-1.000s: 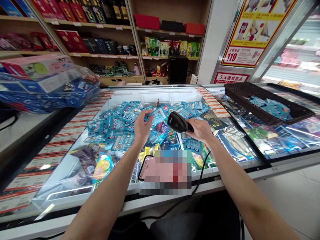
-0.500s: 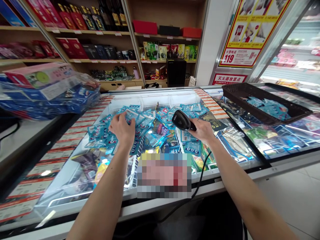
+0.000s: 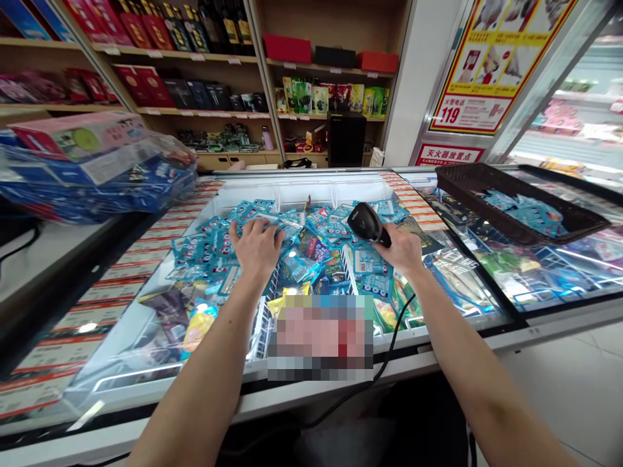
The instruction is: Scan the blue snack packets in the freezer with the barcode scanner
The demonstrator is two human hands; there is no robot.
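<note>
Both of my hands are over the open freezer [image 3: 246,189], well apart from each other. With my right hand [image 3: 405,249] I hold a black scanner [image 3: 366,222], fingers wrapped around its handle, its head pointing up and to the left. A black cable [image 3: 400,319] runs down from below my right wrist across the freezer's front edge. My left hand [image 3: 256,246] is palm down at the heap of blue packets [image 3: 214,245], fingers spread and bent; I cannot tell whether they grip one. The heap lies to both sides of a purple packet [image 3: 316,250]. More blue packets lie in a dark basket [image 3: 479,211] to my right. Plastic-wrapped boxes [image 3: 80,170] sit to my left.
</note>
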